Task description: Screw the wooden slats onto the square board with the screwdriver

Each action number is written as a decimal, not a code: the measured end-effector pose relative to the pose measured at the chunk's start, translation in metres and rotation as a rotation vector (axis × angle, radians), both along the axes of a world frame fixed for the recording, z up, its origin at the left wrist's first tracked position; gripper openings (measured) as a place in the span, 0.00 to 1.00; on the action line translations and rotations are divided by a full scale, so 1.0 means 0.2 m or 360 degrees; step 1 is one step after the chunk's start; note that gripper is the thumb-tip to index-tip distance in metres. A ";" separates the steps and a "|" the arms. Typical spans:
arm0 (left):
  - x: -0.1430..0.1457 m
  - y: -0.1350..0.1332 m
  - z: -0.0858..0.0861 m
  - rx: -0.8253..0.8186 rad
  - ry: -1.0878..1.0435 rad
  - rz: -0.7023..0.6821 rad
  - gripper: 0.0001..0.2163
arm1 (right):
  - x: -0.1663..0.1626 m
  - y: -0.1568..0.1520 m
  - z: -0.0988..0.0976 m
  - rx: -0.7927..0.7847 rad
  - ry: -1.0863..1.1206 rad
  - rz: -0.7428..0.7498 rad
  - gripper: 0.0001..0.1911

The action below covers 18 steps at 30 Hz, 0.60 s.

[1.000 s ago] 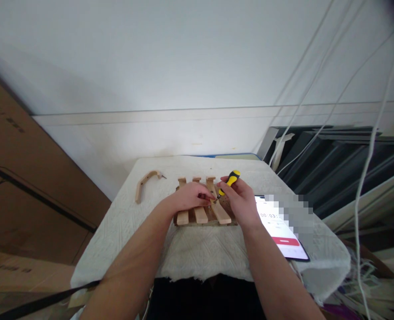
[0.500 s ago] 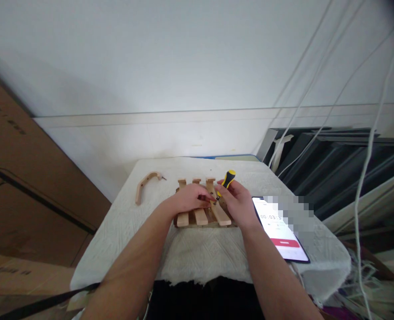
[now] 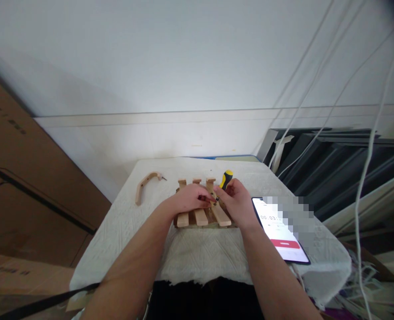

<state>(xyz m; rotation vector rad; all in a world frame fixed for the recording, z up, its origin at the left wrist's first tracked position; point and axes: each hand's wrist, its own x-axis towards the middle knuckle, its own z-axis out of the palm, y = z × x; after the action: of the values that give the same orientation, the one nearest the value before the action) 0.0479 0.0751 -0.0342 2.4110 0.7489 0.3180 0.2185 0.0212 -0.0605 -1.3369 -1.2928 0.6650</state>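
A small wooden slatted rack lies in the middle of a table covered with white cloth. My left hand rests on its slats, with the fingertips pinched beside the screwdriver tip. My right hand is closed round a short yellow and black screwdriver. The tool stands almost upright, its tip down on the right slat. Whatever the left fingertips pinch is too small to make out.
A curved wooden piece lies loose at the back left of the cloth. A phone with a running timer lies to the right of my right hand. Cardboard boxes stand at the left, dark panels and hanging white cords at the right.
The screwdriver handle has swung from leaning right to nearly upright as my right hand turned it. My left hand has stayed on the rack.
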 end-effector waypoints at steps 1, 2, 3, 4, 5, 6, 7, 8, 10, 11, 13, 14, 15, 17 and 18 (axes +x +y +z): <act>0.00 0.00 0.00 -0.0002 -0.0006 0.0000 0.08 | 0.00 0.00 0.00 -0.0009 -0.0022 -0.0040 0.19; 0.00 0.00 0.00 -0.0005 -0.0008 0.0001 0.08 | 0.00 0.00 0.00 -0.0009 -0.0020 -0.0053 0.19; 0.00 0.00 0.00 -0.0007 -0.0005 0.0005 0.08 | 0.00 0.00 0.00 -0.0002 0.0011 -0.0030 0.18; 0.00 0.00 0.00 -0.0009 0.0002 0.0009 0.09 | 0.00 0.00 0.00 0.0011 0.0067 0.0020 0.17; 0.00 0.00 -0.01 -0.0010 0.0008 0.0010 0.09 | -0.01 0.00 0.00 0.0028 0.0135 0.0077 0.16; 0.00 0.00 -0.01 -0.0012 0.0012 0.0008 0.09 | -0.01 0.00 0.01 0.0046 0.0195 0.0125 0.15; 0.00 0.00 -0.01 -0.0013 0.0012 0.0004 0.09 | -0.01 -0.01 0.01 0.0060 0.0234 0.0160 0.14; 0.00 0.00 -0.01 -0.0013 0.0008 0.0000 0.09 | -0.01 -0.01 0.02 0.0063 0.0241 0.0183 0.14; 0.00 0.00 0.00 -0.0007 0.0003 -0.0006 0.08 | -0.01 -0.01 0.02 0.0049 0.0177 0.0190 0.15; 0.00 0.00 0.00 0.0003 0.0007 -0.0004 0.07 | -0.01 -0.01 0.02 0.0043 0.0123 0.0171 0.15; 0.00 0.00 0.00 0.0019 0.0015 -0.0001 0.06 | -0.01 -0.01 0.02 0.0036 0.0015 0.0097 0.16; 0.00 0.00 0.00 0.0019 0.0014 -0.0001 0.06 | -0.01 0.00 0.01 0.0040 -0.0021 0.0052 0.16; 0.00 0.00 0.01 0.0014 0.0011 -0.0001 0.06 | -0.01 0.00 0.01 0.0050 -0.0037 0.0018 0.17; 0.00 0.00 0.01 -0.0002 0.0000 -0.0002 0.06 | -0.01 0.00 0.00 0.0064 -0.0027 0.0021 0.17; 0.00 0.00 0.01 -0.0008 -0.0005 0.0000 0.06 | -0.02 0.00 0.00 0.0073 -0.0004 0.0045 0.16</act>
<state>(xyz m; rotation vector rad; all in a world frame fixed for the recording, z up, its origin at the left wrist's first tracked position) 0.0488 0.0742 -0.0329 2.4055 0.7476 0.3196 0.2155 0.0212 -0.0602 -1.2848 -1.3235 0.6501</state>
